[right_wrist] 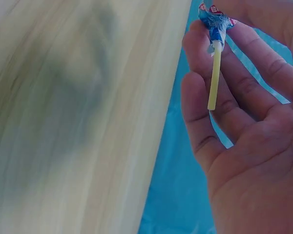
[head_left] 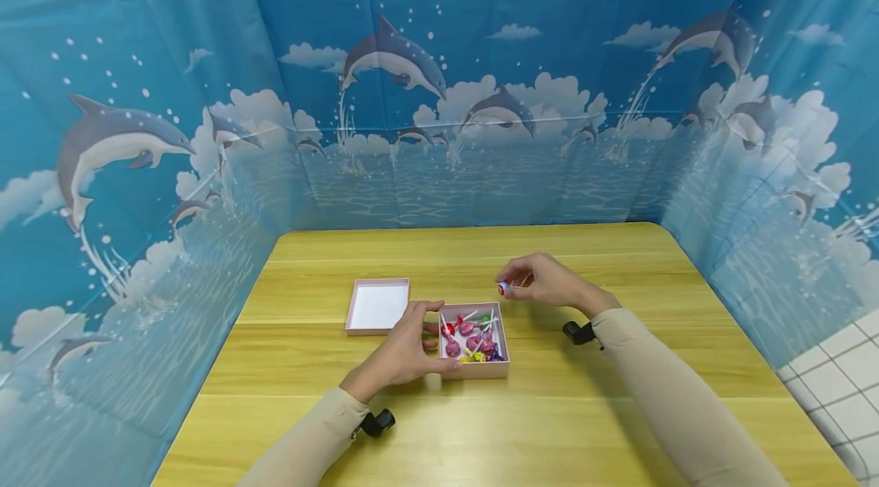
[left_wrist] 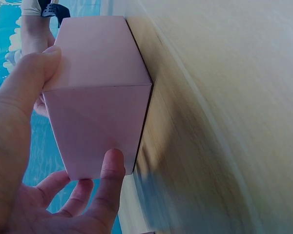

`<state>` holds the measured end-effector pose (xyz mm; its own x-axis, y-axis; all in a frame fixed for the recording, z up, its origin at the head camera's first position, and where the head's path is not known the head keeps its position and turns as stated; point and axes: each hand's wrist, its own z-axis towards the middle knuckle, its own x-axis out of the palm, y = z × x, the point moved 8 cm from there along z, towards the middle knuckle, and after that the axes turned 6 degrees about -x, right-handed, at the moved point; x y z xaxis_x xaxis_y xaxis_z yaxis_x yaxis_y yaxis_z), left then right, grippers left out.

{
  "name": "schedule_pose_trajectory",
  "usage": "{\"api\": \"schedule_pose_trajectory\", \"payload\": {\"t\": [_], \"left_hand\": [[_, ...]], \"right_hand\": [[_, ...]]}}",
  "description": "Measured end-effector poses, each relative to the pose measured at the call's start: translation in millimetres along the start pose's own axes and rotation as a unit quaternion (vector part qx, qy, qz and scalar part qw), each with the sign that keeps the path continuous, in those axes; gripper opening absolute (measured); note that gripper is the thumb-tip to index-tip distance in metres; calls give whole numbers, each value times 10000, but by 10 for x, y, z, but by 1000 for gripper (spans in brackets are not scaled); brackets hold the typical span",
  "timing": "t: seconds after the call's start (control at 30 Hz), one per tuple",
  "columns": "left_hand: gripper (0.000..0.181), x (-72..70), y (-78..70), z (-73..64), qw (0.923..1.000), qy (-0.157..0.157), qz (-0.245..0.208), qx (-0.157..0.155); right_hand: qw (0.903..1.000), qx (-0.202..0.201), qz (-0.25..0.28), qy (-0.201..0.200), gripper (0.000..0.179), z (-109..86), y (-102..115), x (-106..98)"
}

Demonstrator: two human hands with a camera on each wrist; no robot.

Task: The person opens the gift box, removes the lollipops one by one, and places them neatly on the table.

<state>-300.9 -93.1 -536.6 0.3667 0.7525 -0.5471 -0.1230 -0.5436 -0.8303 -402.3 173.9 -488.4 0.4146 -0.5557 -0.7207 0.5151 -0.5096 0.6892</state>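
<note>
A pink open-topped box (head_left: 475, 372) stands on the table with several wrapped lollipops (head_left: 452, 348) inside, their wrappers pink, yellow, green, red and dark blue. My left hand (head_left: 410, 343) holds the box at its left front corner. In the left wrist view, the thumb lies over one wall of the box (left_wrist: 97, 126) and the fingertips touch the adjoining wall. Beyond the box's right back corner, my right hand (head_left: 549, 281) pinches a lollipop (right_wrist: 215, 30) with a blue and red wrapper. Its pale yellow stick points back toward the palm.
Left of the box, a shallow pink lid (head_left: 378, 308) with a white inside lies on the wooden table (head_left: 309, 426). A blue dolphin-print curtain (head_left: 426, 166) hangs along the table's back and sides. White tiles (head_left: 834, 372) show at the right.
</note>
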Motion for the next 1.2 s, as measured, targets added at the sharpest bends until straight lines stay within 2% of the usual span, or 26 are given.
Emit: {"api": "schedule_pose_trajectory", "payload": {"t": [0.3, 0.57, 1.2], "left_hand": [[112, 2, -1, -2, 10000, 24, -23, 15], [113, 7, 11, -3, 10000, 51, -52, -10], [112, 15, 16, -14, 10000, 8, -36, -48]], "right_hand": [[9994, 131, -218, -249, 28, -40, -223, -19], [9986, 331, -249, -318, 28, -72, -446, 6], [9974, 603, -199, -353, 28, -100, -624, 76]]}}
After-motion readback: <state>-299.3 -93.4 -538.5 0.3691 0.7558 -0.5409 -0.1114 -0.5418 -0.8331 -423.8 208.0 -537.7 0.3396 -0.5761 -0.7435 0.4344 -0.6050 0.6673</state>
